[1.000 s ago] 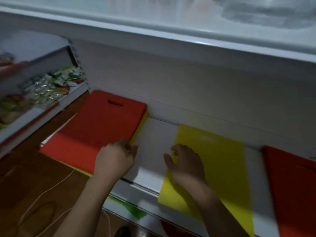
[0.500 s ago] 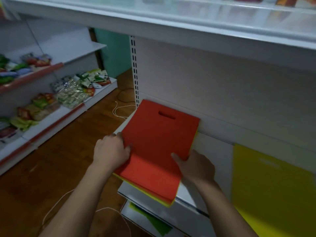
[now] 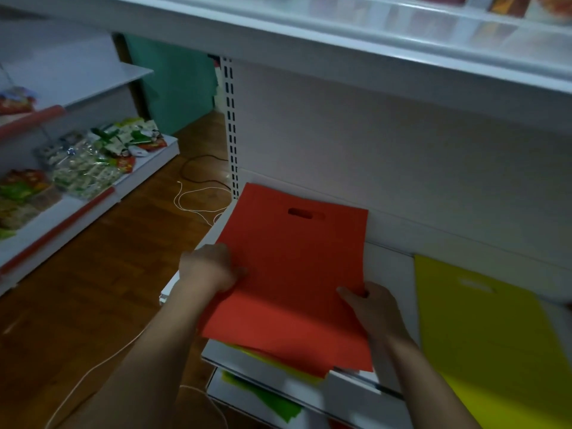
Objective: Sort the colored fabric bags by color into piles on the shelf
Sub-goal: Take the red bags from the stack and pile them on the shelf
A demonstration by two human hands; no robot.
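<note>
A red fabric bag (image 3: 294,274) with a cut-out handle lies on top of a mixed stack at the left end of the white shelf (image 3: 388,267). Yellow bag edges (image 3: 278,362) show under its near edge. My left hand (image 3: 207,267) grips the red bag's left edge. My right hand (image 3: 368,308) pinches its right edge, thumb on top. A yellow bag (image 3: 483,332) lies flat on the shelf to the right, apart from the stack. A green bag (image 3: 266,397) lies on the lower shelf.
An upper shelf (image 3: 371,41) overhangs the work area. To the left, across a wooden floor (image 3: 102,274) with loose cables (image 3: 198,196), stands another rack holding several snack packets (image 3: 93,162).
The view swung left. My right hand left the yellow bag and took the red bag's right edge; my left hand moved onto its left edge. The red bag now sits slightly raised.
</note>
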